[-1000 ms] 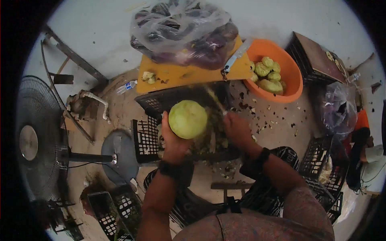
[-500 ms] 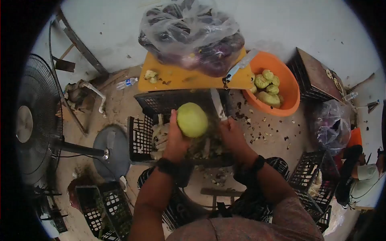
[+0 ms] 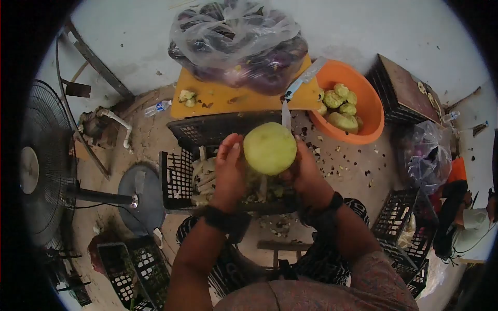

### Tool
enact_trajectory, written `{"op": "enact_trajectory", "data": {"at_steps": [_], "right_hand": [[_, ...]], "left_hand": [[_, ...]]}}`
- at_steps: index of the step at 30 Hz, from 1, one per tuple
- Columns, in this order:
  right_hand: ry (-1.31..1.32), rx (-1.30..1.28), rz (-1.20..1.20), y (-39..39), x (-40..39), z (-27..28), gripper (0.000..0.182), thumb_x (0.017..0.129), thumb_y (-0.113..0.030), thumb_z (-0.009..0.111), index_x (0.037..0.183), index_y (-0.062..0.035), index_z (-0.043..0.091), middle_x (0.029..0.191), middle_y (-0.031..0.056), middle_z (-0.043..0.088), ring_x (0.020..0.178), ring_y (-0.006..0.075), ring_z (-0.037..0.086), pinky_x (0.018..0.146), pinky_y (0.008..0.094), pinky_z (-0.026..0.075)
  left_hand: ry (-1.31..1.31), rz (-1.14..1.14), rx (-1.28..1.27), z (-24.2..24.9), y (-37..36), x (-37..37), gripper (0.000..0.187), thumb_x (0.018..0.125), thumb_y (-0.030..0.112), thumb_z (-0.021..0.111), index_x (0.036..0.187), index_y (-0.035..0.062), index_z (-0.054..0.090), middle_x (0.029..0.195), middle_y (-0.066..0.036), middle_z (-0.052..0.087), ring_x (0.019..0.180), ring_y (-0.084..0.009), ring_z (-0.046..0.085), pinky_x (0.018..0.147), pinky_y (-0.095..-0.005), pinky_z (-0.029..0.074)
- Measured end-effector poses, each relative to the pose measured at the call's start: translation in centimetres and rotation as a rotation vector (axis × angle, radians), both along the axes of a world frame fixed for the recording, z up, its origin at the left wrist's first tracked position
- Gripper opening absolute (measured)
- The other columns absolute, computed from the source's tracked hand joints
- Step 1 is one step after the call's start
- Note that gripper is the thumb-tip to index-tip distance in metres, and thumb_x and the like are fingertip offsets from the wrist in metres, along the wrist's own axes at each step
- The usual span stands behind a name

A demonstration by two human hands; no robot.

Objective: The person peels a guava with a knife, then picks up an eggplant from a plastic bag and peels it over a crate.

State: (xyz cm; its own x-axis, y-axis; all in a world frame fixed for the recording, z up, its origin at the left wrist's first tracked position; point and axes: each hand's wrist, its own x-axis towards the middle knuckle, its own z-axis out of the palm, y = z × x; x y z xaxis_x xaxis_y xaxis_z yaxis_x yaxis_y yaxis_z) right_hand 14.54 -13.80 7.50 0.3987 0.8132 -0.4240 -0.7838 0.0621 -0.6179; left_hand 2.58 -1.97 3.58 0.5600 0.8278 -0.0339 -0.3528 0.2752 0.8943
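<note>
A round, pale green peeled eggplant (image 3: 270,149) is between my hands, above the black crate (image 3: 179,179). My left hand (image 3: 229,168) is at its left with the fingers spread, and a small gap shows between them and the eggplant. On the other side, my right hand (image 3: 308,176) touches or nearly touches its right edge. That hand grips a knife (image 3: 286,115), whose blade points up behind the eggplant; the handle is hidden. Pale cut pieces (image 3: 203,179) lie in the crate below.
A clear bag of purple eggplants (image 3: 238,49) sits on a yellow board (image 3: 207,106) with a light-blue-handled cleaver (image 3: 306,80). An orange basin (image 3: 371,111) holds several pale green vegetables. A fan (image 3: 39,166) stands left; a co-worker (image 3: 472,228) is at far right.
The eggplant has shifted right, out of my left hand's hold and toward my right hand. My left fingers have opened. The knife has moved behind the eggplant, and the view has tilted slightly.
</note>
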Motion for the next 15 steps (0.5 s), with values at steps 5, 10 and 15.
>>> {"op": "enact_trajectory", "data": {"at_steps": [5, 10, 15], "right_hand": [[-0.066, -0.001, 0.079, 0.1, 0.1, -2.0, 0.043, 0.095, -0.043, 0.031, 0.116, -0.0126, 0.053, 0.099, -0.0011, 0.062, 0.072, 0.0076, 0.057, 0.042, 0.0179, 0.036], [-0.047, -0.035, 0.095, 0.4, -0.8, -1.4, 0.038, 0.095, -0.042, 0.035, 0.112, -0.0134, 0.054, 0.09, -0.0021, 0.063, 0.06, 0.007, 0.051, 0.043, 0.0185, 0.036], [-0.42, -0.221, 0.109, 0.6, -0.7, -1.3, 0.031, 0.095, -0.037, 0.039, 0.107, -0.0141, 0.054, 0.084, -0.0036, 0.062, 0.052, 0.0059, 0.046, 0.046, 0.0209, 0.037]], "left_hand": [[-0.1, -0.38, -0.375, 2.0, -0.2, -0.1, 0.045, 0.097, 0.036, 0.033, 0.124, 0.0019, 0.044, 0.122, -0.01, 0.051, 0.111, -0.0189, 0.05, 0.095, -0.031, 0.039], [-0.172, -0.472, -0.524, 3.2, -0.8, -0.8, 0.055, 0.096, 0.045, 0.028, 0.129, 0.003, 0.04, 0.128, -0.012, 0.048, 0.117, -0.023, 0.047, 0.099, -0.0363, 0.037], [-0.205, -0.412, -0.539, 2.7, -0.1, -1.3, 0.053, 0.095, 0.044, 0.031, 0.129, 0.0044, 0.04, 0.129, -0.013, 0.047, 0.118, -0.0263, 0.046, 0.1, -0.0404, 0.036]]}}
